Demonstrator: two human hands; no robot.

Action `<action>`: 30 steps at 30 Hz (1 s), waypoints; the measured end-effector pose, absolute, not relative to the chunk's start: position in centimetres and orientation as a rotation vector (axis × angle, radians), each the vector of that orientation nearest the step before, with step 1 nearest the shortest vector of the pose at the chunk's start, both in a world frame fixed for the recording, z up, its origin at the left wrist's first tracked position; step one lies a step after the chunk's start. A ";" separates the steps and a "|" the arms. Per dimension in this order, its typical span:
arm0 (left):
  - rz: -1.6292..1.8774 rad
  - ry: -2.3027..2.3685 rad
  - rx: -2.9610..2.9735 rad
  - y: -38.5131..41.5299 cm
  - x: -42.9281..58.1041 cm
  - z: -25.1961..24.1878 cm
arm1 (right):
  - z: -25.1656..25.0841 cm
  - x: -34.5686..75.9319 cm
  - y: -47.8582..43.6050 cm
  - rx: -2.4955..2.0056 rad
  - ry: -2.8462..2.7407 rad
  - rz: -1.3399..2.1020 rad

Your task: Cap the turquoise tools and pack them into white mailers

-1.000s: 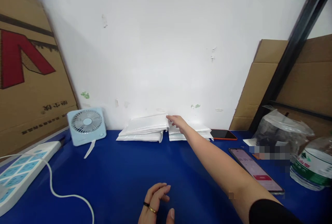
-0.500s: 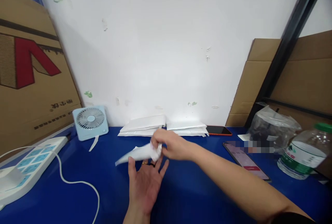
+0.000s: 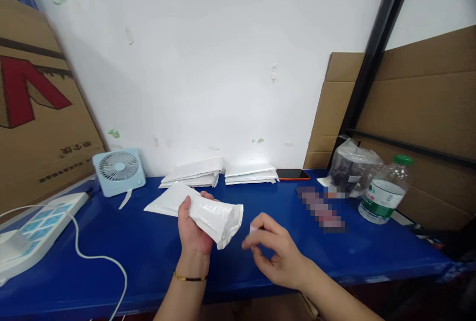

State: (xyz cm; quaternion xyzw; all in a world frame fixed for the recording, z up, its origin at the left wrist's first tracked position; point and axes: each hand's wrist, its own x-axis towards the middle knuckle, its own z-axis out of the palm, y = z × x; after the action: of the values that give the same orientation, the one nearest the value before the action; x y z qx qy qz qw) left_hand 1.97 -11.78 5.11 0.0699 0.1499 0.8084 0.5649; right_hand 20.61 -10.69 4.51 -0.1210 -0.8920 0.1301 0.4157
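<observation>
My left hand [image 3: 192, 229] is closed around a white padded mailer bag [image 3: 219, 217], holding it up over the blue table [image 3: 148, 256] with its open end towards the right. My right hand [image 3: 277, 254] hovers just right of that end, fingers curled in a pinch around a tiny pale bit I cannot identify. Two low stacks of the same white mailers lie against the wall, the left stack [image 3: 193, 176] and the right stack [image 3: 251, 174]. Another mailer [image 3: 167, 202] lies flat on the table behind my left hand.
A small blue desk fan [image 3: 118, 171] and a white power strip [image 3: 35, 226] with its cable [image 3: 92, 259] sit at the left. An orange-edged phone [image 3: 293, 174], a plastic bag [image 3: 351, 166] and a water bottle [image 3: 385, 191] stand at the right. Cardboard sheets lean on both sides.
My right hand took a mailer from the stack and brought it back; my left hand now grips it, and the right hand has let go and dropped lower right.
</observation>
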 end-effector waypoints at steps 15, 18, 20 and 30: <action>2.020 0.445 0.263 -11.8 3.4 7.5 | 3.7 19.7 -10.7 -0.386 -2.056 0.149; 1.984 0.449 0.229 -11.7 3.6 7.8 | 3.8 19.4 -10.5 -0.329 -2.073 0.203; 1.995 0.456 0.190 -11.7 3.2 8.0 | 3.3 19.7 -10.4 -0.273 -2.000 0.218; 2.138 0.787 0.519 -10.8 5.7 7.3 | 1.4 16.4 -8.7 -0.522 -0.513 2.000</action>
State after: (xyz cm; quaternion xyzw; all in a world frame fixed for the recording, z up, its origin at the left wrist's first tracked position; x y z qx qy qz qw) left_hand 5.65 -10.84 7.26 0.2042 0.3100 0.8420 0.3915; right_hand 16.43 -8.68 1.37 -0.2143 -0.2107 0.8213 0.4849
